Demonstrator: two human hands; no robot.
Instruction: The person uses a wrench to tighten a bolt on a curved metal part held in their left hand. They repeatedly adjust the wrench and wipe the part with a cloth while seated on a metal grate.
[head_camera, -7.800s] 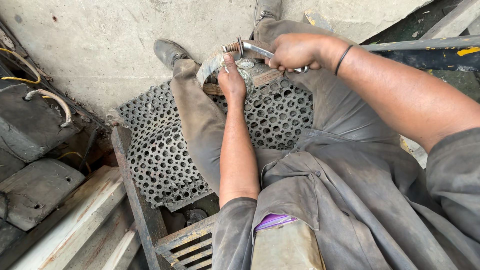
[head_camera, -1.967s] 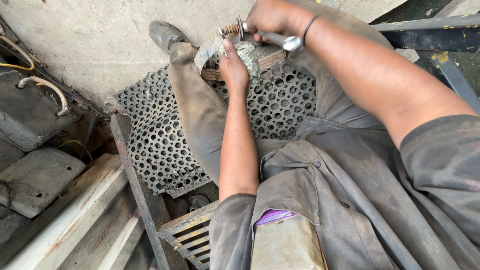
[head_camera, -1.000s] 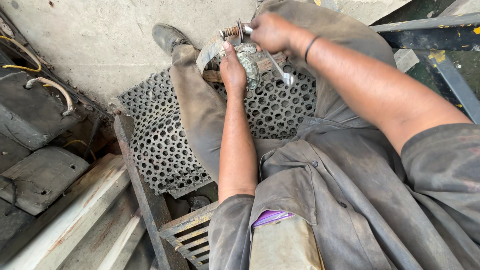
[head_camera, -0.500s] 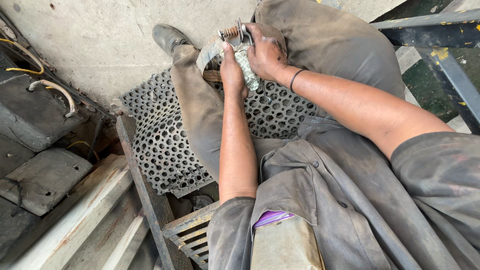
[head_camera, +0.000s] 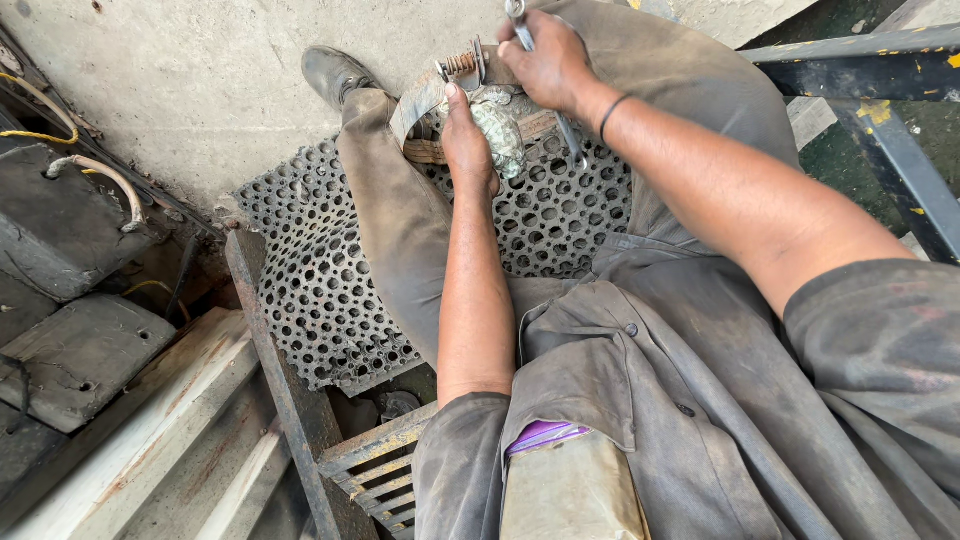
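Both hands work at the far edge of the perforated grey metal grating (head_camera: 330, 290), between the person's knees. The left hand (head_camera: 468, 140) presses closed on a curved, rusty metal brake-shoe-like part with a small coil spring (head_camera: 440, 85), lying on a strip of wood there. The right hand (head_camera: 548, 62) is clenched around a slim silver metal wrench (head_camera: 520, 25), just beside the part.

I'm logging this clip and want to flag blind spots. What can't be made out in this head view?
- Silver metal wrench: its top is cut off by the frame edge; right hand wraps its middle.
- Greenish metal part: partly hidden under left hand.
- Purple pocket item: mostly tucked in.
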